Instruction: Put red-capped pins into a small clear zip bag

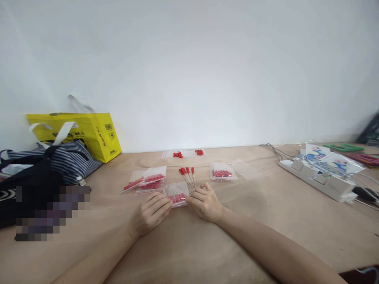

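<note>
both hands, left hand (150, 213) and right hand (206, 204), pinch a small clear bag (177, 195) of red pieces, just before the loose red pins (187, 175); light, limp, slippery film, best held by its edges.

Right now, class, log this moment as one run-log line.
left hand: holds small clear bag | right hand: holds same bag | bag: red-tipped pieces inside | loose red-tipped sticks: beyond bag, on table

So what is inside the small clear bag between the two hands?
The bag shows red-tipped pieces, like the loose pins behind it. Fingers of the left hand and right hand cover its edges, so no count is possible.
</note>
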Available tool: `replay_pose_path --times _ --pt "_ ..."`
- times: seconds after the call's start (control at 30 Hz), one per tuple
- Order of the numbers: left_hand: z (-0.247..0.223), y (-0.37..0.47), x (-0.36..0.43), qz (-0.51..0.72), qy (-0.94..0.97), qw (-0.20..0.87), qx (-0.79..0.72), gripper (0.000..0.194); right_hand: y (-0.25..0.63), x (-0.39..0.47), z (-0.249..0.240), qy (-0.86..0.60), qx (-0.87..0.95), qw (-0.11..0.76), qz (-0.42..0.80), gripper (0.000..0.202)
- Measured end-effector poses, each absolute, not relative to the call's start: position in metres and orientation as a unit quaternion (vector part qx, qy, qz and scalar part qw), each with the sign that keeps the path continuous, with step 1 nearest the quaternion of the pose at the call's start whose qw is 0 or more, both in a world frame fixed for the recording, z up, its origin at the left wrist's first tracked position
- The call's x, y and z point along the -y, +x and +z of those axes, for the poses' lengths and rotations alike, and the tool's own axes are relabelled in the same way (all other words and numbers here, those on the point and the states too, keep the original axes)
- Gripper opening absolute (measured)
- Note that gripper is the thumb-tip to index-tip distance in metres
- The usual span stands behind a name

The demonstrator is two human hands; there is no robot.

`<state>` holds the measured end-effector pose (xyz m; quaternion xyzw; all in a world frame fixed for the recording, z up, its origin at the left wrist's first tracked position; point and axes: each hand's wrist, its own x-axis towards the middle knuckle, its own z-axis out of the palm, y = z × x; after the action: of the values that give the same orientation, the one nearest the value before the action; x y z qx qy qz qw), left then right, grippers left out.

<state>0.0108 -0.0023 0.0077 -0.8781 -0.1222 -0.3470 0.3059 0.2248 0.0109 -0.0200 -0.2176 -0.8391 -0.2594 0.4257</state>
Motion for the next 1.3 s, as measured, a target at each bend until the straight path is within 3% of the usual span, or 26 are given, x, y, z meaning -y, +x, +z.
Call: replay_pose_path --times 0.33,0.5,0.9,1.3 --pt "0.009 0.004 0.002 -0.355 -0.876 0.299 0.135 0.022 0.229 -0.013 -0.019 -0.182 0.824 0.426 -0.326 0.019" --pt "0.013 0.001 0.005 -0.345 -0.885 0.281 0.135 0.021 0.229 -0.013 -0.020 -0.215 0.829 0.419 -0.301 0.016" --pt "0.000 0.009 -0.001 -0.329 -0.867 0.353 0.123 0.021 0.197 -0.011 -0.014 -0.155 0.827 0.425 -0.332 0.020" --pt "0.006 0.008 0.011 -0.337 -0.866 0.342 0.141 0.022 0.220 -0.013 -0.015 -0.150 0.848 0.369 -0.349 0.023"
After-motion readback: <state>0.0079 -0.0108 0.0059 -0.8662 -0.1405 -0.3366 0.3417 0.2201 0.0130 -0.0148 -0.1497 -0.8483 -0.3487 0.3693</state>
